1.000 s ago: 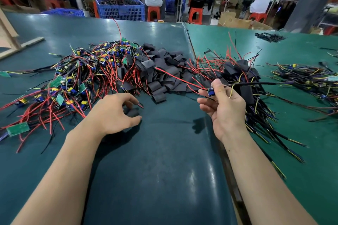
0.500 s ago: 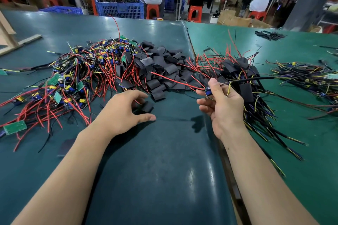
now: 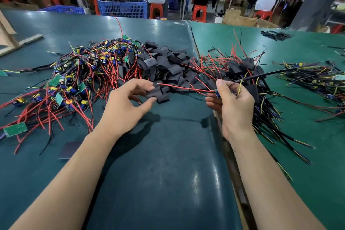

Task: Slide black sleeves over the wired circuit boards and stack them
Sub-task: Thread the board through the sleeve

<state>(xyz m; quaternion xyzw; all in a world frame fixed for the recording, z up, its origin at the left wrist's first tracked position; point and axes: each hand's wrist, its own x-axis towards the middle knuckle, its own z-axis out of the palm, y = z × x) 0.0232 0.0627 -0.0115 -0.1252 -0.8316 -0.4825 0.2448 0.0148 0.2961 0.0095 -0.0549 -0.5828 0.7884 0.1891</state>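
My right hand (image 3: 231,102) grips a wired circuit board (image 3: 217,93) by its blue part. Its red wires point left and its black cable runs off to the right. My left hand (image 3: 128,102) pinches a black sleeve (image 3: 158,93) between thumb and fingers at the near edge of the loose sleeve pile (image 3: 164,69). Bare boards with red wires lie in a heap (image 3: 80,76) to the left. Sleeved boards are stacked (image 3: 248,73) just behind my right hand.
Another bundle of wired parts (image 3: 317,78) lies at the far right. A dark flat piece (image 3: 70,150) sits by my left forearm. A seam (image 3: 194,43) splits the two green table mats. Blue crates (image 3: 121,5) and seated people are beyond the table.
My left hand moved right and forward from the mat to the sleeve pile's edge and took hold of a sleeve. My right hand stayed put with the board.
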